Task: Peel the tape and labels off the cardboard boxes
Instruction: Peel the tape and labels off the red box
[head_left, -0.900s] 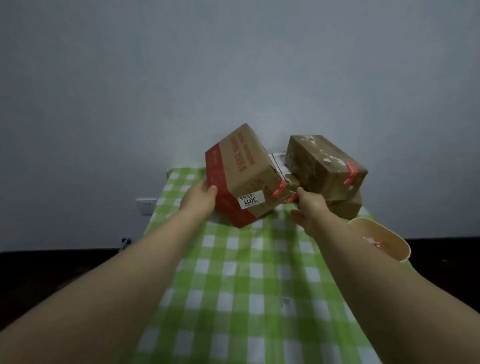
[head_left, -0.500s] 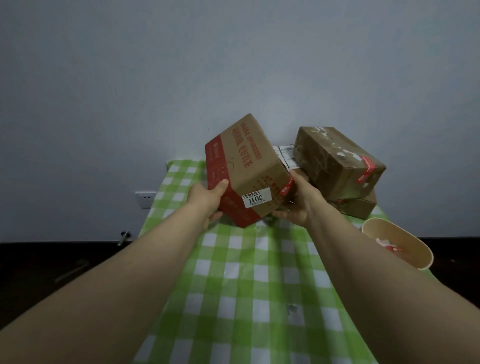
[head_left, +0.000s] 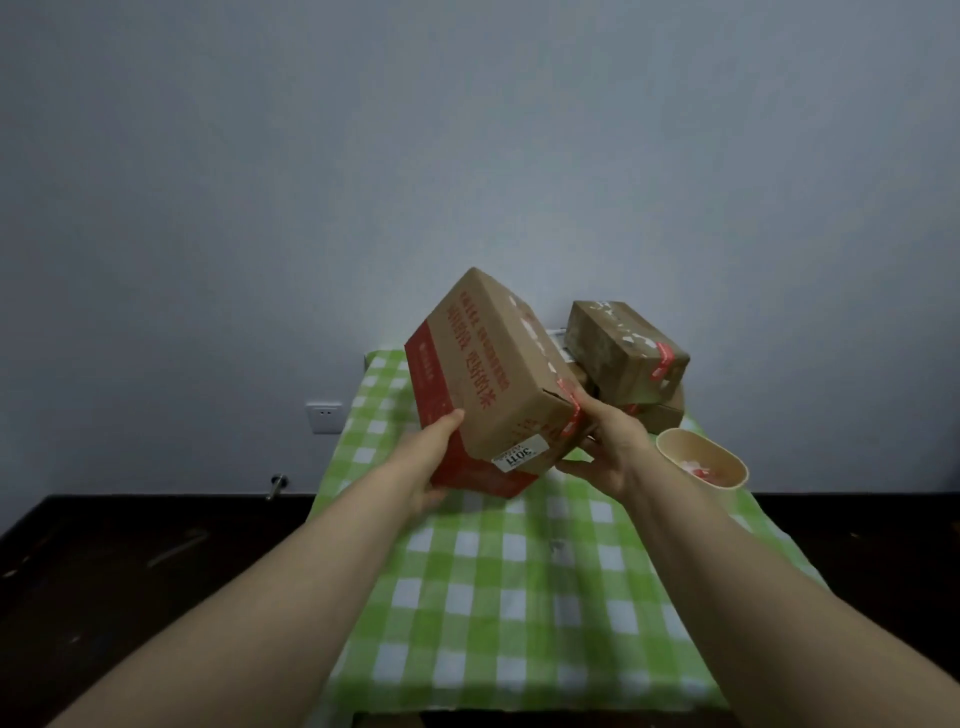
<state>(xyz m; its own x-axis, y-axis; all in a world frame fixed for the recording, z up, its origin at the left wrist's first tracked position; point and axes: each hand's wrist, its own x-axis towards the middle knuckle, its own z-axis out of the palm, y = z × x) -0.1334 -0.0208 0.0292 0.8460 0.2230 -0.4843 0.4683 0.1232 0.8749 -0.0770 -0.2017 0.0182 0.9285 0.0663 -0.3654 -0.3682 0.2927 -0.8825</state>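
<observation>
- Lifting clear of the pile: brown cardboard box with a red end panel (head_left: 488, 384), a moment ago tipped with one corner down on the green-and-white checked tablecloth (head_left: 519, 597), now up in the air, tilted and nearer the camera.
- Gripping its red left end with the left hand (head_left: 434, 462), thumb on the upper edge, fingers underneath.
- Clasping its near right corner with the right hand (head_left: 610, 447), thumb beside the red tape strip (head_left: 573, 413) wrapped over that corner; hands apart, one at each end.
- Judging from this: picking-up done, peeling of this box not yet begun, tape and label both still on.
- Reading "3011", upside down, on the small white sticker label (head_left: 521, 455) at the near lower edge; finer print beside it too small to read.
- Showing rows of red printed characters along the top face, not legible.
- Leaving behind it, at the far right, two more brown cardboard boxes (head_left: 618, 348), stacked, with red tape and whitish torn patches.
- Standing just beside the right wrist: beige oval paper bowl (head_left: 730, 480) holding red and white scraps.
</observation>
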